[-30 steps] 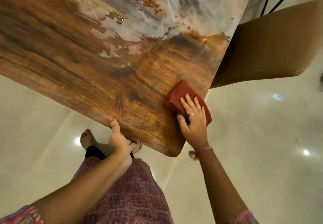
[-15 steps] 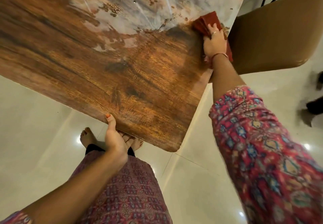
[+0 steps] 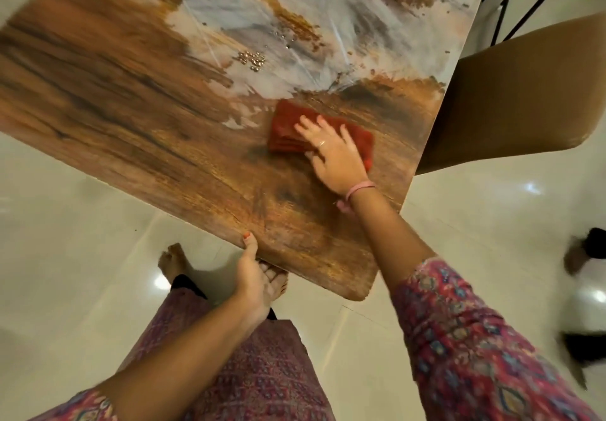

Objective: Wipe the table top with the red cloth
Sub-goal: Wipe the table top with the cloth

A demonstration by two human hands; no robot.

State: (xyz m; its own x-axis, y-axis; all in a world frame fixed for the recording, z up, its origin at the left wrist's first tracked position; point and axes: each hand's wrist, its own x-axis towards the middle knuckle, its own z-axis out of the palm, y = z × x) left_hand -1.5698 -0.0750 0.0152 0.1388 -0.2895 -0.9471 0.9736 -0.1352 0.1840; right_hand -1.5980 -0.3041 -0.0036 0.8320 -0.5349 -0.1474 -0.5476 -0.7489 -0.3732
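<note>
Pressing down flat, the right hand [image 3: 334, 154] has its fingers spread out on the red cloth [image 3: 295, 128]. Half a second ago the cloth was up at the far right edge of the bench [image 3: 131, 99], by the brown chair [image 3: 511, 99]. Now it sits nearer the middle, on the brown wood part, just below the pale smeared patch [image 3: 295, 26]. The left hand [image 3: 254, 276] stays at the near edge, its grip curled round the rim with the thumb on top. Some small drops [image 3: 252, 58] shine on the pale patch.
</note>
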